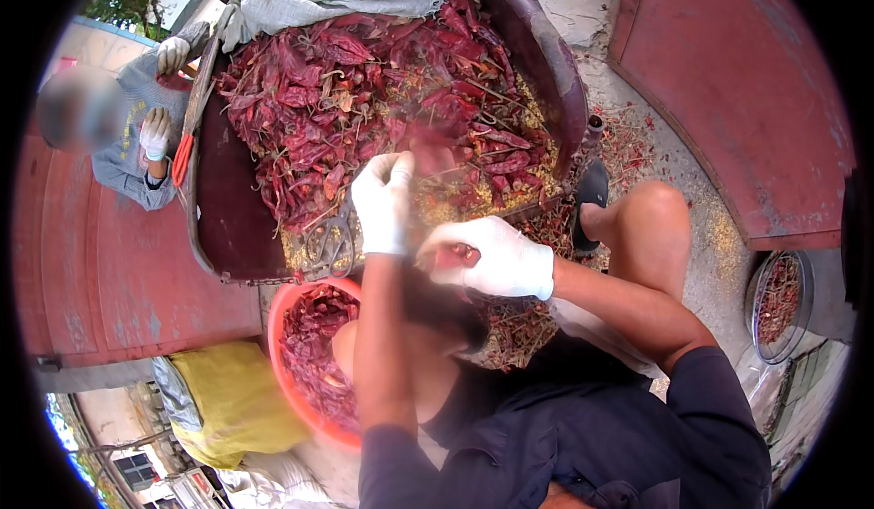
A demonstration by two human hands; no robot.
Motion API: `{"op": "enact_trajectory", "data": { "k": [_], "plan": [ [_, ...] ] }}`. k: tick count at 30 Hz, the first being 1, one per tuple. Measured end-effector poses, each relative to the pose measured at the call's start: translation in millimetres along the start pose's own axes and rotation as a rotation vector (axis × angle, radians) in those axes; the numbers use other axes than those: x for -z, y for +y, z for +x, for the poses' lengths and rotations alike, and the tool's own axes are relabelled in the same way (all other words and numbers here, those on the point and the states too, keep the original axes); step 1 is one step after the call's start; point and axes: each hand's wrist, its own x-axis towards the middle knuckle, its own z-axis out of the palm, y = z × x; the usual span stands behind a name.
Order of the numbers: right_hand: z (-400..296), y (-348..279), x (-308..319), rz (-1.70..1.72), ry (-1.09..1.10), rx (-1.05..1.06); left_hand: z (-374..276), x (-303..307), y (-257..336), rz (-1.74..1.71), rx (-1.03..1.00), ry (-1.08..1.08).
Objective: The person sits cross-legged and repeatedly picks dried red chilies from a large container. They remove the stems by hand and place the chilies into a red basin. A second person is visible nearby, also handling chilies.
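A metal cart tray holds a heap of dried red chili peppers with loose yellow seeds. My left hand, in a white glove, is over the near part of the heap. Just beyond its fingertips is a blurred red shape; whether the hand grips it I cannot tell. Scissors with dark handles lie beside that hand at the tray's near edge. My right hand, also white-gloved, is curled around a red chili piece closer to my body. Its fingertips are blurred by motion.
Left of my legs stands an orange-red basin with chili pieces. Cut stems litter the ground below the tray. A co-worker in gloves is at the tray's left side. A yellow sack and a round stem-filled container stand nearby.
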Motion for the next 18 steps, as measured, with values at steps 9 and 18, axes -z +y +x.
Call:
{"op": "enact_trajectory", "data": {
  "k": [9,18],
  "plan": [
    [17,6,8,0.003,0.496,0.25,-30,32,-3,-0.458,0.132,-0.226],
    [23,-5,9,-0.362,0.387,0.354,-47,27,-13,-0.41,0.11,-0.344]
  ]
}}
